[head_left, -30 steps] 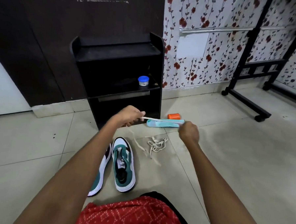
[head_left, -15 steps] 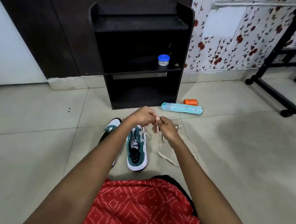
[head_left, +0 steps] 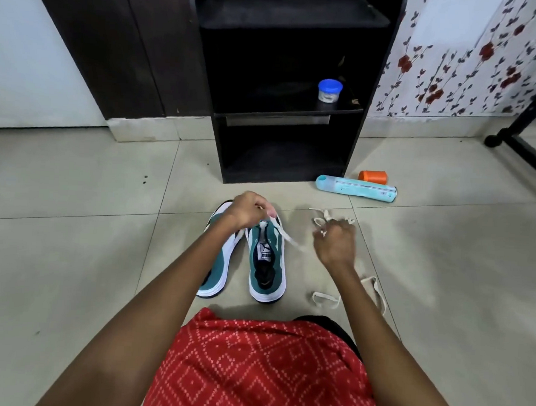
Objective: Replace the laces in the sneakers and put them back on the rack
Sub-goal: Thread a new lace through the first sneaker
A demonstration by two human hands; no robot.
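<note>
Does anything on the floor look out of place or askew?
Yes: the left sneaker lies tipped on its side beside the upright sneaker. A loose white lace sprawls on the tiles, and a blue pouch and orange spool lie beside the black rack.

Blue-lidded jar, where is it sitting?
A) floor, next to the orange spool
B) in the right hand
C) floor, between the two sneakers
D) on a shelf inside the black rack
D: the blue-lidded jar stands on the right end of a shelf inside the black rack, off the floor and away from both hands.
</note>
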